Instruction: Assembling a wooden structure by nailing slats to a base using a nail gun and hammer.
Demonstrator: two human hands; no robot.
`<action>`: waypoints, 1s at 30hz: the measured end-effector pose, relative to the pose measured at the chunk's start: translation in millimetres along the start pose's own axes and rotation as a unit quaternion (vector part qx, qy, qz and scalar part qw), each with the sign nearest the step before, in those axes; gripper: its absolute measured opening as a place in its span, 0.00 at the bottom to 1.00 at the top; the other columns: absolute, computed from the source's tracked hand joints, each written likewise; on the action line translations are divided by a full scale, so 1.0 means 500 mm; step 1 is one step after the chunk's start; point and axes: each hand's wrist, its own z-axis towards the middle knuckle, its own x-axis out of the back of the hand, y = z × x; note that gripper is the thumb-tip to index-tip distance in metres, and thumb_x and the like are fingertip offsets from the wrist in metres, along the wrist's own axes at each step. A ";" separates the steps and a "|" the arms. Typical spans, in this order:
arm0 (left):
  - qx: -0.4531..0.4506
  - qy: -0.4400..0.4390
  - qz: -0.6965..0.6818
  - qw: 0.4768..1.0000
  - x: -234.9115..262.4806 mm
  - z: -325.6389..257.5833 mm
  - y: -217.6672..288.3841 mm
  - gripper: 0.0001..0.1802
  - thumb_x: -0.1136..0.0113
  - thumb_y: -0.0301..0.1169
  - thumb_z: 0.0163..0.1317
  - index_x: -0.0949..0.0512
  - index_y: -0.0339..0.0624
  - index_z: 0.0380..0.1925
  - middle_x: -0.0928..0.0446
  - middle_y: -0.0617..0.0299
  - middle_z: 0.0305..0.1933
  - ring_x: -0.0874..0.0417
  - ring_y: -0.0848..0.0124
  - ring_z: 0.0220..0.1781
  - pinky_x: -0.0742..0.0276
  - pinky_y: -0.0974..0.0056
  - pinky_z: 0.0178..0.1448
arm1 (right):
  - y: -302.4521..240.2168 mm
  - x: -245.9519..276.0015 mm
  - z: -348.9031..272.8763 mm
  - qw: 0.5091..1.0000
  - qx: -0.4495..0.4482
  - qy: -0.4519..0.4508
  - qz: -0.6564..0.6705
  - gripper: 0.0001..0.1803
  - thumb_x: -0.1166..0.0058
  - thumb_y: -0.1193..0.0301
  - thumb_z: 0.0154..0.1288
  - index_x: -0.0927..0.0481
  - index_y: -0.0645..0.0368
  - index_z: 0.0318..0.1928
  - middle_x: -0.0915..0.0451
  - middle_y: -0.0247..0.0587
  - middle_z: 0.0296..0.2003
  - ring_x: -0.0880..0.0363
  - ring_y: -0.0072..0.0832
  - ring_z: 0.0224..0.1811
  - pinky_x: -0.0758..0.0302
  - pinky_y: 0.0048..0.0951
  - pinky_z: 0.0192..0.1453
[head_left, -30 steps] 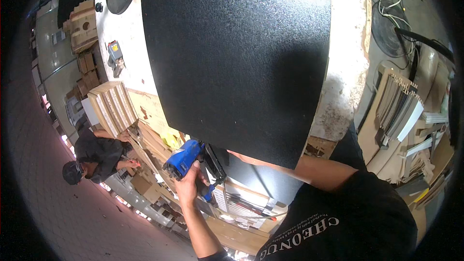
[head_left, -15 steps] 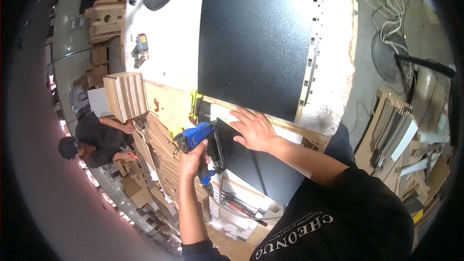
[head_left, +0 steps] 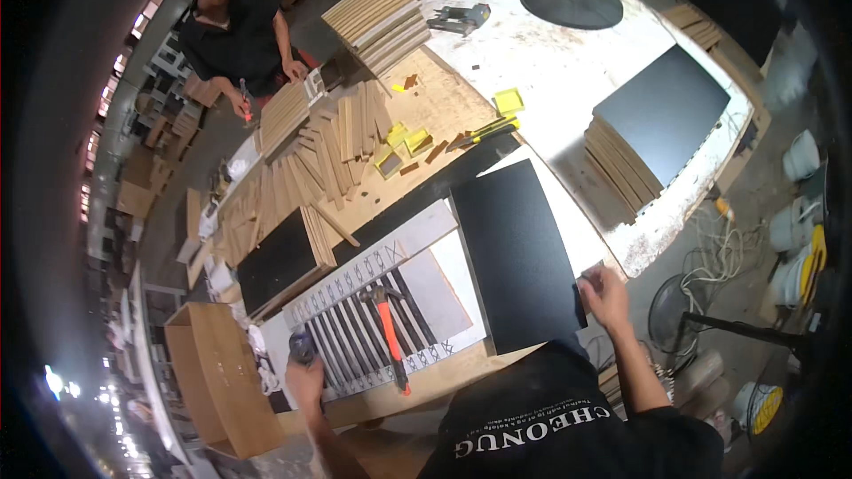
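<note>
My left hand (head_left: 306, 381) is closed around a dark, round-topped tool (head_left: 303, 346) whose kind I cannot make out, beside a row of black strips (head_left: 355, 337). These strips lie side by side on a white board marked with crosses. Across them rests a claw hammer (head_left: 389, 333) with an orange handle. My right hand (head_left: 608, 297) has its fingers curled at the right edge of a black panel (head_left: 515, 257); what its fingertips hold, if anything, is hidden. The panel lies on the bench right of the strips.
A stack of black-topped boards (head_left: 666, 115) is on the white table, near a round black stand base (head_left: 572, 2) and a nail gun (head_left: 461, 19). Wooden strips (head_left: 328, 151) and yellow clips (head_left: 404, 137) lie further left. A co-worker (head_left: 235, 27) handles boards at far left.
My view has swung over the bench. The blue nail gun is no longer seen in my left hand, which grips a dark tool. My right hand has moved off the flat panel to its edge.
</note>
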 end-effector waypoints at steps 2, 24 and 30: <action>0.036 0.018 0.037 0.998 -0.024 -0.006 -0.122 0.24 0.39 0.33 0.46 0.26 0.34 0.44 0.22 0.41 0.38 0.22 0.45 0.44 0.27 0.51 0.47 | -0.033 -0.011 -0.047 0.983 -0.145 -0.111 0.005 0.22 0.39 0.61 0.54 0.24 0.61 0.45 0.21 0.49 0.37 0.22 0.39 0.41 0.27 0.32 0.45; -0.244 -0.435 -0.649 0.575 -0.097 -0.222 0.463 0.34 0.47 0.20 0.50 0.42 0.31 0.61 0.36 0.51 0.60 0.33 0.62 0.60 0.40 0.62 0.64 | -0.156 0.017 -0.079 0.951 -0.002 -0.105 0.291 0.33 0.45 0.47 0.59 0.25 0.64 0.51 0.20 0.40 0.40 0.24 0.24 0.42 0.29 0.27 0.50; -0.659 -0.137 -0.219 0.706 -0.030 -0.220 0.861 0.33 0.49 0.19 0.46 0.38 0.35 0.58 0.29 0.38 0.50 0.25 0.43 0.47 0.27 0.52 0.49 | -0.079 0.173 0.173 0.951 0.043 0.178 0.250 0.41 0.44 0.49 0.58 0.40 0.66 0.62 0.33 0.55 0.57 0.33 0.41 0.61 0.35 0.34 0.62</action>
